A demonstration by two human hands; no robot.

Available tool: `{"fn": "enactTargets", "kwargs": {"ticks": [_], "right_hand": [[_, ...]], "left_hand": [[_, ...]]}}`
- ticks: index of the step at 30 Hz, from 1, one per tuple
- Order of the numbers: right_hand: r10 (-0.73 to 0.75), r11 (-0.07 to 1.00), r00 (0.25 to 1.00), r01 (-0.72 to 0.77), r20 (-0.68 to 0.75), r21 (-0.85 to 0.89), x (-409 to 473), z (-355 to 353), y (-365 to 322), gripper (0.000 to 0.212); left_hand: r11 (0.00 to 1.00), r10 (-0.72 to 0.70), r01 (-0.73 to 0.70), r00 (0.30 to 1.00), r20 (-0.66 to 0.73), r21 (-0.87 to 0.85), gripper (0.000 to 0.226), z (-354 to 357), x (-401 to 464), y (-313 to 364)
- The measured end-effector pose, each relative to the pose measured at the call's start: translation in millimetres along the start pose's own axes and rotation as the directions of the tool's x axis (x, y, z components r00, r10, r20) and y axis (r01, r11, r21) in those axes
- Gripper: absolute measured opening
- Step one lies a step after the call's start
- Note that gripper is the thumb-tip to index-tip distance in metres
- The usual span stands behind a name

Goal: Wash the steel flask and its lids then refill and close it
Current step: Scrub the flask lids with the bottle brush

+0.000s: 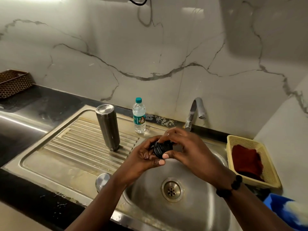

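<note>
On the drainboard (pixel 70 147), steel flask (pixel 108 127) stands inverted.

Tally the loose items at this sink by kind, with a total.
Steel flask: 1
Lids: 2, black lid and steel lid
Water bottle: 1
Baskets: 2, brown basket and yellow basket
Red cloth: 1
Total: 7

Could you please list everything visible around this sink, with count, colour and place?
steel flask: 1, silver, upside down on drainboard
steel lid: 1, silver, drainboard's front edge
black lid: 1, held over basin
water bottle: 1, clear, teal cap, behind drainboard
tap: 1, chrome, behind basin
sink: 1, steel
yellow basket: 1, right of sink, holds red cloth
brown basket: 1, far left counter
left hand: grips black lid
right hand: grips black lid
</note>
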State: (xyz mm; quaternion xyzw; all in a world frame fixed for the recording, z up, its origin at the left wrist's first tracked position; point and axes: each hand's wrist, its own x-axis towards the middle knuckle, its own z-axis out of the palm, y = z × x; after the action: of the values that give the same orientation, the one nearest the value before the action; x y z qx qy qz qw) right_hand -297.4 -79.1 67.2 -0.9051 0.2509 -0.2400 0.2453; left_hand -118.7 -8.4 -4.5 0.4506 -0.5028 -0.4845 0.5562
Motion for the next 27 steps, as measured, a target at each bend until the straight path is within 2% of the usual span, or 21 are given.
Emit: {"fn": "enactTargets", "kwargs": {"ticks": [3,7,14,18,22,24,27], "right_hand": [[-0.029,0.999,0.995,0.031,-0.100,0.027,-1,5,-3,0.036],[0.025,0.995,0.977,-0.004,-0.214,0.096,-1,11,-7,0.042],[0.016,0.999,0.982,-0.007,-0.190,0.046,-2,12,-17,0.045],[0.036,0.996,0.981,-0.021,-0.190,0.081,0,15,-18,0.050],[0.126,0.986,0.953,-0.091,-0.275,0.136,1,20,-21,0.046],[0.151,0.983,0.952,-0.116,-0.267,0.142,2,20,-22,0.047],[0.174,0.977,0.957,-0.137,-0.233,0.165,3,18,-25,0.049]], "left_hand": [[0.997,0.075,-0.074,0.993,-0.086,0.018,0.064,5,3,3],[0.988,0.152,-0.149,0.969,-0.194,0.028,0.065,5,5,3],[0.973,0.233,-0.226,0.943,-0.240,0.055,0.066,7,5,4],[0.965,0.257,-0.262,0.938,-0.234,0.012,0.063,12,5,5],[0.960,0.281,-0.267,0.930,-0.239,0.088,0.062,14,6,3],[0.946,0.317,-0.287,0.915,-0.248,0.148,0.058,15,6,2],[0.889,0.411,-0.321,0.873,-0.261,0.326,0.052,15,6,1]]}}
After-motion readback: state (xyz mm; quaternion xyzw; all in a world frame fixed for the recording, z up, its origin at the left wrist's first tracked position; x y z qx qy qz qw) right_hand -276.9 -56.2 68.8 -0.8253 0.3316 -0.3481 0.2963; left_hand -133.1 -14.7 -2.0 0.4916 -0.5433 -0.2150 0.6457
